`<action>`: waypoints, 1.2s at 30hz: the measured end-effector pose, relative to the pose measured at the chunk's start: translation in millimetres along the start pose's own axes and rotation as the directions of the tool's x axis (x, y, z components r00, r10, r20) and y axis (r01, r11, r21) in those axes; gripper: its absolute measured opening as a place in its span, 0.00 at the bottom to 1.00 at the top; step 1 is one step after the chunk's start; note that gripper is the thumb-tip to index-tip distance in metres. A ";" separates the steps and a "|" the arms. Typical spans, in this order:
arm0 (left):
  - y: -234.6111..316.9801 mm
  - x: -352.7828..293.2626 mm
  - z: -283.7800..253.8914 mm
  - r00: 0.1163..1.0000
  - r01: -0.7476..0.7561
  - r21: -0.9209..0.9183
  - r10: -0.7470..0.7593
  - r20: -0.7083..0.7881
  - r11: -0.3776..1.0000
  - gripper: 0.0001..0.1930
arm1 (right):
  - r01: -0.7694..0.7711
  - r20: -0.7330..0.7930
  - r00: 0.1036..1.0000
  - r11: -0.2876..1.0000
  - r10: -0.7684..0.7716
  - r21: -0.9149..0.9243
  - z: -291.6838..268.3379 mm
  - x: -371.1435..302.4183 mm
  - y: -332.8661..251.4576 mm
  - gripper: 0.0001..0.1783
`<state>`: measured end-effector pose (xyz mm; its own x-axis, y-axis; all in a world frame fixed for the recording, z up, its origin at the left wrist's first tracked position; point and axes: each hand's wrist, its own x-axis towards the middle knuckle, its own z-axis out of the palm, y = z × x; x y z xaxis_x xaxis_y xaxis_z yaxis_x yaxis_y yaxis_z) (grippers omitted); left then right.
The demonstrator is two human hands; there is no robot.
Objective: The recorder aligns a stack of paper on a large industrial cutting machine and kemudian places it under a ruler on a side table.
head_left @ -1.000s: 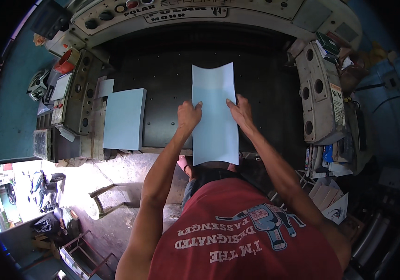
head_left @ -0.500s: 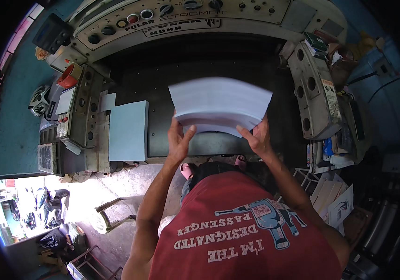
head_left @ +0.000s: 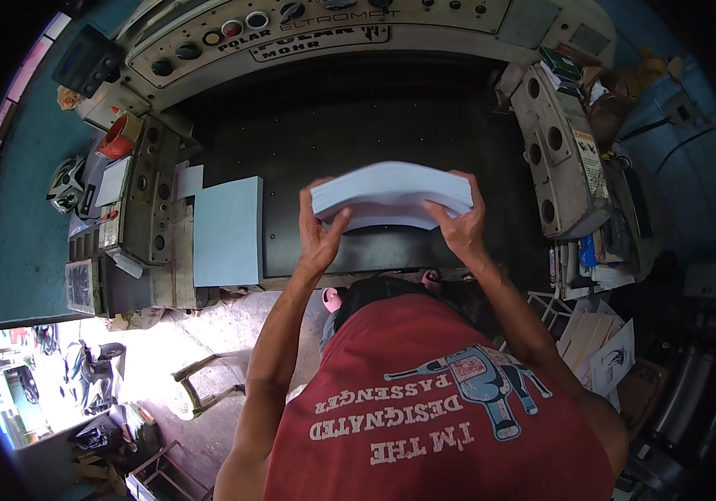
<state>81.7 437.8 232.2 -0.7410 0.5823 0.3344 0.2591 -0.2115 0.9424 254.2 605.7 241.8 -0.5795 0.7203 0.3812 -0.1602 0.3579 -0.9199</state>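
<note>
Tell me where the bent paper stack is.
In the head view, the bent paper stack is near centre, between the left hand and right hand, right of the flat paper stack.

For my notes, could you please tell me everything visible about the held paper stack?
The stack looks like pale bluish paper sheets, their layered edges showing. It is bowed into an arch over the dark table, gripped at its ends by the left hand and right hand, thumbs on the near side. Whether it touches the table is unclear.

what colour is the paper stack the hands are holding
The bent rectangular paper stack is pale bluish white, best seen in the head view.
</note>
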 end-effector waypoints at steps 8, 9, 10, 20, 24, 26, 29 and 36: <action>-8.7 6.9 -3.3 0.994 0.073 -0.013 -0.072 0.078 0.997 0.20 | -0.017 0.041 0.999 0.997 0.014 0.072 3.4 10.9 1.6 0.23; -5.7 7.0 -5.9 0.991 0.068 -0.032 -0.064 0.119 0.997 0.23 | -0.001 0.062 0.998 0.996 -0.004 0.085 -1.3 9.4 2.7 0.24; -3.6 4.6 -3.0 0.991 0.071 -0.032 -0.067 0.120 0.997 0.23 | 0.014 0.083 0.996 0.995 -0.022 0.098 -4.0 7.7 3.5 0.25; -21.2 -8.2 -4.2 0.980 0.179 0.009 -0.179 0.085 0.984 0.20 | -0.168 0.168 0.974 0.981 0.150 0.097 0.0 1.1 25.7 0.20; -26.5 -14.2 9.1 0.990 0.136 -0.075 -0.134 0.040 0.988 0.23 | -0.171 0.142 0.977 0.982 0.160 0.074 5.9 -6.5 52.8 0.18; -34.0 -8.3 6.7 0.985 0.145 -0.011 -0.144 0.096 0.989 0.23 | -0.203 0.115 0.975 0.976 0.193 0.084 9.5 -4.8 69.0 0.18; -20.0 7.8 9.6 0.958 0.279 0.042 -0.281 0.056 0.960 0.17 | -0.308 0.166 0.940 0.951 0.299 0.031 4.3 3.2 69.9 0.20; -2.8 15.7 13.5 0.893 0.302 -0.538 -0.431 -0.129 0.787 0.16 | -0.545 0.520 0.834 0.422 0.184 0.725 -49.7 30.0 61.0 0.50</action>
<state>77.7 458.1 234.8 -0.8534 0.5100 -0.1079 -0.3529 -0.4129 0.8396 266.7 678.7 201.7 -0.9283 0.3579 0.1011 -0.3311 -0.6718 -0.6626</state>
